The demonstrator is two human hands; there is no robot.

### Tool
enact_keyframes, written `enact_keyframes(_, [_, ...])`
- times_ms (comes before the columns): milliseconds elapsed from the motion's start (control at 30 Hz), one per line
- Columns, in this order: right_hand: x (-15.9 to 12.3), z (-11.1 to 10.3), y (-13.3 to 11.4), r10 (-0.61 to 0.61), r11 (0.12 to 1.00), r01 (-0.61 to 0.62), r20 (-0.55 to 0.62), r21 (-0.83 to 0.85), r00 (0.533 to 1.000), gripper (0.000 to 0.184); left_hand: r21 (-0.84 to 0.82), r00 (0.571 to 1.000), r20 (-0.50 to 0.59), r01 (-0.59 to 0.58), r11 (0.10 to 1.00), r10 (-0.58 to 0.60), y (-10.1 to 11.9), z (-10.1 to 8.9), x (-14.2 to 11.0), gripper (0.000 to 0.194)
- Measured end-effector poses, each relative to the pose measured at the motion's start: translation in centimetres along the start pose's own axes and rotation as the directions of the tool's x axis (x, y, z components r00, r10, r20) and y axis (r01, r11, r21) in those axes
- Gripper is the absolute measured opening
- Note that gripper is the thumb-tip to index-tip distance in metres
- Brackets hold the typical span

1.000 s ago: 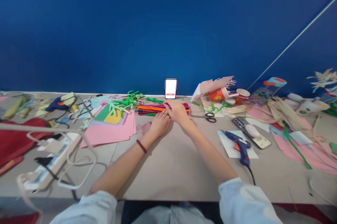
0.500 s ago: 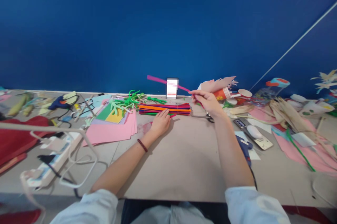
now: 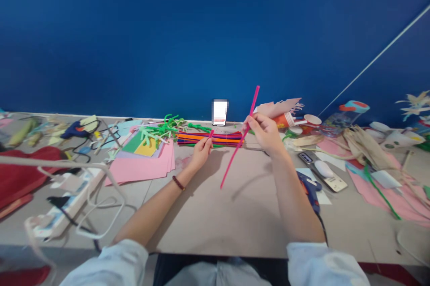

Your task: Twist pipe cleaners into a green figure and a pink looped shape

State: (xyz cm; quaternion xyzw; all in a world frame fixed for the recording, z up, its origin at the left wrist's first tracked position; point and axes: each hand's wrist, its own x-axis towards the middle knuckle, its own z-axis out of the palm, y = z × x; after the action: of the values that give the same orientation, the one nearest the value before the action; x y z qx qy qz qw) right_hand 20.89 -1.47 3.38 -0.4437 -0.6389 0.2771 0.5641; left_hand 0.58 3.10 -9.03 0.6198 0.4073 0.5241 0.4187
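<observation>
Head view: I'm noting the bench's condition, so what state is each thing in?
Left hand: closed on short pink piece.
Right hand: pinching long pink stem.
Long pink stem: raised, gently curved.
Stem bundle: lying flat.
Phone: upright, screen lit.
Blue glue gun: lying down, partly hidden; heat can't be told.
Power strip: plugs inserted.
Red cup: tipped over.

From the head, the only view faces forward and down past left hand (image 3: 202,151) and right hand (image 3: 265,134) to the blue wall (image 3: 168,44).
</observation>
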Motion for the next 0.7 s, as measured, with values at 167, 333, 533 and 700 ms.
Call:
enact_keyframes(167, [-0.3,1.5,1.4,0.26,0.966,-0.244,0.307,-0.089,0.916,0.027,-0.386,0.974,0.004,0.212,0.898,-0.229,1.2,0.2,0.4,0.03])
enact_keyframes(333, [-0.2,3.8,3.5,0.165,0.948,-0.078,0.268,-0.308,0.949,0.027,-0.46,0.963,0.015,0.247,0.853,-0.27,2.4,0.1,0.5,0.029])
enact_keyframes(533, [-0.4,5.2,5.0,0.194,0.921,-0.082,0.264,-0.382,0.945,0.02,-0.409,0.97,-0.029,0.207,0.888,-0.24,2.9,0.1,0.5,0.024])
enact_keyframes(700, [-0.4,5.6,5.3,0.228,0.909,-0.137,0.195,-0.393,0.954,0.02,-0.441,0.968,-0.048,0.2,0.875,-0.246,3.2,0.2,0.5,0.027])
